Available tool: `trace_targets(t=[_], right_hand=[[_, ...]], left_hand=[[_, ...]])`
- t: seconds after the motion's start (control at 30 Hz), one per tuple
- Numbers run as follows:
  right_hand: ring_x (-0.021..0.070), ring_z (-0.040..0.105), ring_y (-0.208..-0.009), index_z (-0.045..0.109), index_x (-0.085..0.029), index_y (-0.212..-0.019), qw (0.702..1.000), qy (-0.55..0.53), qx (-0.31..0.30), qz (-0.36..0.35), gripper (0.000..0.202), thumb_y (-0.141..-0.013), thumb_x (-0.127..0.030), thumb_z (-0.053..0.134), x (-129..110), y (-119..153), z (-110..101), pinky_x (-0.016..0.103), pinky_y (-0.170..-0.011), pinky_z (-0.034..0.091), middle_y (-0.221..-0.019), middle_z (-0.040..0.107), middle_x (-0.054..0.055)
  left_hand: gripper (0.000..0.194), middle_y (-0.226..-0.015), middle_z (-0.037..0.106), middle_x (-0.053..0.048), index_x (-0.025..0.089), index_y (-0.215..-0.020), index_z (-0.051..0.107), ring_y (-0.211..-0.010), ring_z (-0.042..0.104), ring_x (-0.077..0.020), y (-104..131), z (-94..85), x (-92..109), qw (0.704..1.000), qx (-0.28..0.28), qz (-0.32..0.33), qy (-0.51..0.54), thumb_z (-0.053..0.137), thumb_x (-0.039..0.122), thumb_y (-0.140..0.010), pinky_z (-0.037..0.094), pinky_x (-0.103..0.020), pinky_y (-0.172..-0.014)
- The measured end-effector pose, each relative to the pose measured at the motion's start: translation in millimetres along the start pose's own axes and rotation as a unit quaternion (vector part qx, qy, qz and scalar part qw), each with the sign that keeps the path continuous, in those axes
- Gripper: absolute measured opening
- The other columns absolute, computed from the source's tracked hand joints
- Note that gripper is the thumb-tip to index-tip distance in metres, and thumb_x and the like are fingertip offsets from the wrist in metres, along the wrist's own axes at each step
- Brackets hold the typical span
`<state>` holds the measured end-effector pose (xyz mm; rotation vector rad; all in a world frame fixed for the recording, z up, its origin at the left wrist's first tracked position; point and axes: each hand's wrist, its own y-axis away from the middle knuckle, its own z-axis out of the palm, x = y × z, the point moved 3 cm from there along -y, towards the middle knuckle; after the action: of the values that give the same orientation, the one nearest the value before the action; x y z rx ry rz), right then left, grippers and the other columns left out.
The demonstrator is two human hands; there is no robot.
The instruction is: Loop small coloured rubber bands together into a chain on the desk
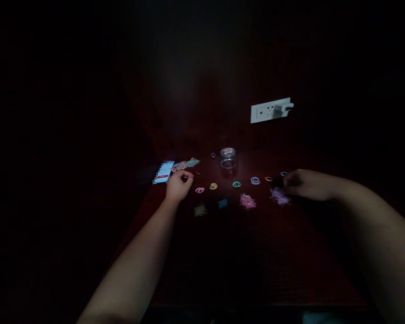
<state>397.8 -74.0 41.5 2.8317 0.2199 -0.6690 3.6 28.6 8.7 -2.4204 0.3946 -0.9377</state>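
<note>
My left hand [179, 185] rests at the table's left side, fingers curled together, right by a mixed heap of coloured hair ties [185, 165]. What it may hold is hidden. On the right, my right hand [302, 183] has its fingers closed in shadow beside a heap of purple small elastic bands [280, 196] and a teal hair tie [283, 173]. Between the hands lies a row of pink [200, 190], yellow [213, 186], green [236, 184], lavender [255, 180] and orange hair ties [268, 179]. Nearer me are pink [247, 201], blue [223, 203] and yellowish band heaps [200, 209].
A lidded see-through jar [228, 162] stands at the back of the dark red table [236, 261], with one purple hair tie [213, 155] beside it. A lit phone [164, 172] lies at the left edge. A wall socket [268, 110] holds a plug. The surroundings are very dark.
</note>
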Motion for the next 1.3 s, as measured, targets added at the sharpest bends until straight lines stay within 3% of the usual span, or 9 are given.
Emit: trace_targets(t=[0.2,0.43,0.57,0.77,1.07,1.3], right_hand=[[0.0202,0.065,-0.064,0.068,-0.02,-0.072,1.0,0.008,0.029,0.008,0.015,-0.078,-0.029,0.058,-1.6,0.0,-4.1,0.032,-0.062,0.048,-0.07,0.072,0.005],[0.0186,0.062,-0.059,0.064,-0.02,-0.072,0.981,0.035,0.184,0.053,0.012,-0.079,-0.027,0.057,-20.3,-2.2,-5.4,0.03,-0.056,0.041,-0.069,0.069,0.005],[0.018,0.06,-0.058,0.061,-0.022,-0.073,0.967,0.022,0.245,0.061,0.014,-0.082,-0.03,0.054,-31.8,-0.7,-2.1,0.029,-0.055,0.038,-0.067,0.067,0.003],[0.0161,0.056,-0.055,0.056,-0.023,-0.07,0.945,-0.024,0.326,0.023,0.012,-0.08,-0.029,0.054,-41.4,4.3,-1.7,0.028,-0.053,0.035,-0.063,0.064,0.001],[0.0144,0.053,-0.053,0.052,-0.022,-0.066,0.925,-0.073,0.371,-0.034,0.015,-0.079,-0.03,0.052,-46.3,4.0,4.2,0.027,-0.052,0.034,-0.058,0.058,-0.001],[0.0145,0.053,-0.054,0.051,-0.022,-0.067,0.933,-0.077,0.345,-0.066,0.015,-0.08,-0.029,0.052,-50.8,-1.2,13.1,0.027,-0.052,0.034,-0.059,0.058,-0.001]], left_hand=[[0.02,-0.097,0.075,-0.005,0.018,-0.088,0.071,-0.091,0.069,-0.0215,-2.0,9.0,-16.2,0.999,-0.03,-0.023,-0.028,0.057,0.032,-0.087,0.053,-0.034,-0.089],[0.031,-0.124,0.068,-0.007,0.021,-0.109,0.07,-0.12,0.059,-0.0258,-11.2,25.6,-22.2,0.993,-0.082,-0.028,-0.085,0.05,0.015,-0.087,0.043,-0.043,-0.11],[0.037,-0.131,0.065,-0.005,0.023,-0.116,0.069,-0.128,0.053,-0.0243,-23.0,32.7,-22.3,0.991,-0.092,-0.018,-0.098,0.048,0.012,-0.087,0.039,-0.04,-0.114],[0.032,-0.126,0.068,-0.007,0.025,-0.118,0.07,-0.12,0.059,-0.0253,-37.5,40.2,-29.2,0.989,-0.104,-0.018,-0.105,0.056,0.026,-0.089,0.044,-0.041,-0.109],[0.018,-0.11,0.073,-0.006,0.022,-0.089,0.075,-0.108,0.063,-0.0241,-48.2,43.1,-32.1,0.989,-0.096,-0.025,-0.109,0.06,0.032,-0.088,0.045,-0.037,-0.105],[0.021,-0.1,0.073,-0.01,0.018,-0.089,0.07,-0.098,0.066,-0.0246,-41.1,35.1,-23.3,0.995,-0.065,-0.012,-0.071,0.054,0.03,-0.092,0.048,-0.038,-0.099]])
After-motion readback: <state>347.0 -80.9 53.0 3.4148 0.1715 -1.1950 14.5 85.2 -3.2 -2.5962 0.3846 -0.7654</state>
